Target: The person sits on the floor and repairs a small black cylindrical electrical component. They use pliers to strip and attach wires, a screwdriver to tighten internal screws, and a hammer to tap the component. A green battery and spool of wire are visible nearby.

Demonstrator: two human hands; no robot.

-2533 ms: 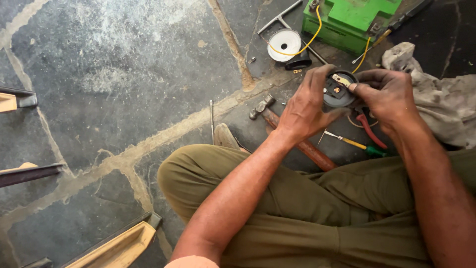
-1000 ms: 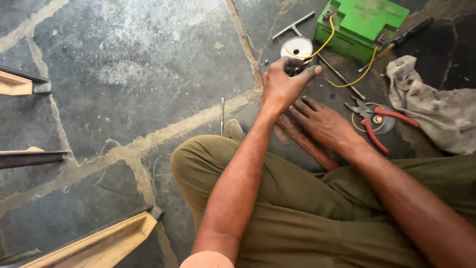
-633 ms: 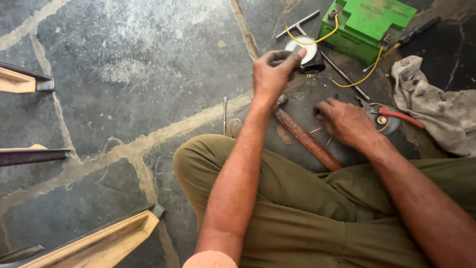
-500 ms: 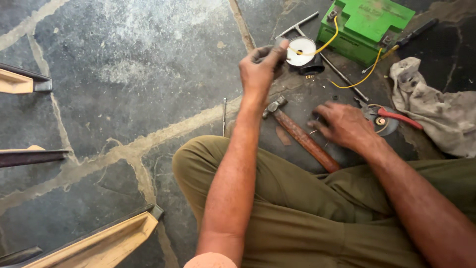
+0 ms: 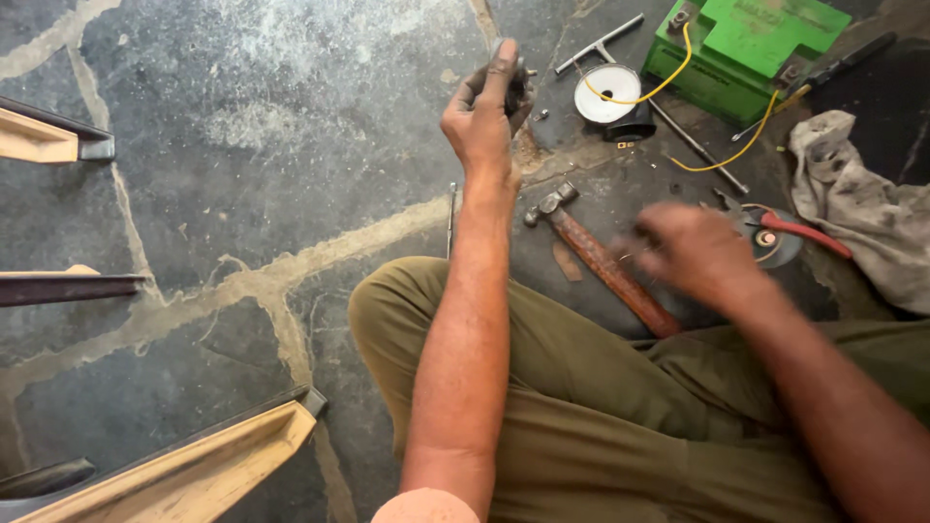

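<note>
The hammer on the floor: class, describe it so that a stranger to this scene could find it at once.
Start at the green box at the top right and come down across the stone floor toward the person's knee. The hammer lies there slantwise, between the raised left hand and the blurred right hand. Unlike the red-handled pliers nearby, it has a long brown handle and a metal head.

1. A green box-shaped battery (image 5: 751, 48) sits at the upper right of the frame, with yellow wires (image 5: 678, 58) looping off it.
2. Just left of it lies a white round disc (image 5: 605, 92) on a dark base, a metal T-shaped tool (image 5: 603, 44) above it.
3. A grey rag (image 5: 857, 208) is crumpled at the right edge (quite grimy).
4. Wooden rails with dark ends (image 5: 53, 136) reach in from the left edge, another at the lower left (image 5: 194, 475).
5. The stone floor (image 5: 242, 126) is dark slabs with pale joints.
</note>
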